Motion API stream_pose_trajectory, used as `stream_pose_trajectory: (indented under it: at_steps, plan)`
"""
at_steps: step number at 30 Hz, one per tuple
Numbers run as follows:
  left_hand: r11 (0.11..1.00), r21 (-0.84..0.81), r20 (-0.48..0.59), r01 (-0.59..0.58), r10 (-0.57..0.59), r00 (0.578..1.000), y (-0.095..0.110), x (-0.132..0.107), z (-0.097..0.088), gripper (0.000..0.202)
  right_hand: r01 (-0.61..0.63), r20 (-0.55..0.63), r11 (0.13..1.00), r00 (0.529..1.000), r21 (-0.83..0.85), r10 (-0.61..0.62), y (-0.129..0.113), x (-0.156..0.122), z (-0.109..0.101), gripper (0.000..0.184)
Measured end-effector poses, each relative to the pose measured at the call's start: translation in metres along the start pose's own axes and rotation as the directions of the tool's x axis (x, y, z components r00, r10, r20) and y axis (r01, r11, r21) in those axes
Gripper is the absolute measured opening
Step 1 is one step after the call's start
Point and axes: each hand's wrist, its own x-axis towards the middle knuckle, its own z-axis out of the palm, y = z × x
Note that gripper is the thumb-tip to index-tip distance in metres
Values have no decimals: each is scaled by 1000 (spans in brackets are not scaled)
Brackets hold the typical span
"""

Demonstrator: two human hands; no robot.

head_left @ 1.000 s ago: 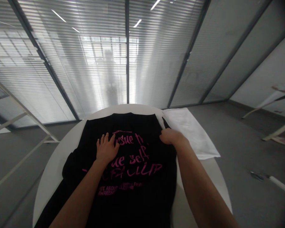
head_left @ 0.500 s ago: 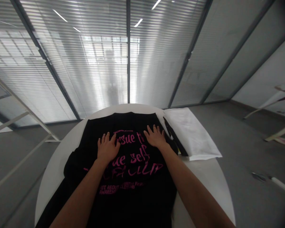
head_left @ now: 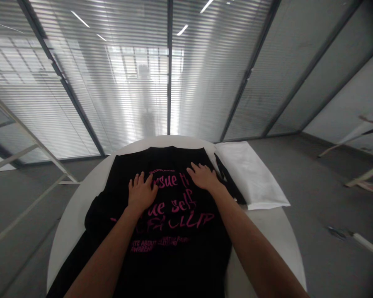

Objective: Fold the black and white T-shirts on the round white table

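Observation:
A black garment with pink lettering [head_left: 174, 265] lies spread over a round white table [head_left: 267, 248]; its kind is not plain, as its near end runs out of view. My left hand [head_left: 141, 191] rests flat on the left of the print, fingers spread. On the upper right part of the cloth lies my right hand [head_left: 202, 177], palm down with its fingers stretched out. Both forearms cover some of the lettering. Neither hand grips anything.
A white folded cloth or bag [head_left: 251, 176] lies at the table's right edge, beside a black item [head_left: 228, 178]. A white metal frame [head_left: 34, 136] stands at left. Behind the table runs a glass partition with blinds [head_left: 127, 103]. At right are furniture legs [head_left: 365, 174].
My right hand has shifted slightly, its fingers now tilted more to the left. My left hand stays in place on the black garment.

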Motion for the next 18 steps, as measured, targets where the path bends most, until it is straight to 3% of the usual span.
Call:
stream_pose_trajectory:
  at_steps: [7, 18]
  plan:
    - [1000, -13, 8, -1, 2, 1000, -1, 1, 2, 56, 32, -132, 997, 990, -75, -42, -7, 2, 42, 68]
    - [1000, -20, 31, 8, -8, 999, 1, 3, -1, 58, 83, -96, 994, 991, -77, -90, 3, 9, 42, 88]
